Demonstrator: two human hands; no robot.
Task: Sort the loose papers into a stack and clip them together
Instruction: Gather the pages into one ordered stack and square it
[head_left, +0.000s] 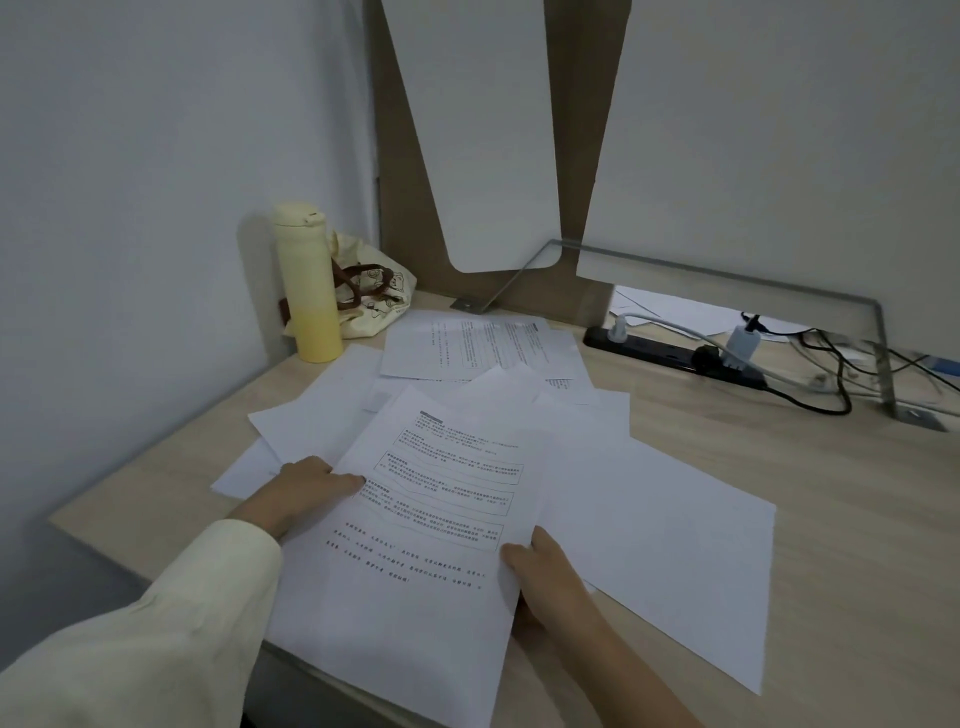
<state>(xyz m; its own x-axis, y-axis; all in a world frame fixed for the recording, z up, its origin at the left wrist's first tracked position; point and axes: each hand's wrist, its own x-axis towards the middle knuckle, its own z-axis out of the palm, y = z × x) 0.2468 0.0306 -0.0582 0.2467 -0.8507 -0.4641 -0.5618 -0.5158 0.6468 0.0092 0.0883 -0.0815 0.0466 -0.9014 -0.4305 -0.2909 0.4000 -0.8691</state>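
Observation:
Several loose white sheets lie spread over the wooden desk. A printed sheet on top of a few others is held at its two sides. My left hand grips its left edge, thumb on top. My right hand pinches its right edge near the lower corner. A blank sheet lies to the right, partly under the held ones. More printed pages lie farther back, and blank sheets fan out to the left. I see no clip.
A pale yellow bottle stands at the back left beside a cream cloth bag. A black power strip with plugs and cables lies at the back right under a metal frame. The wall closes the left side.

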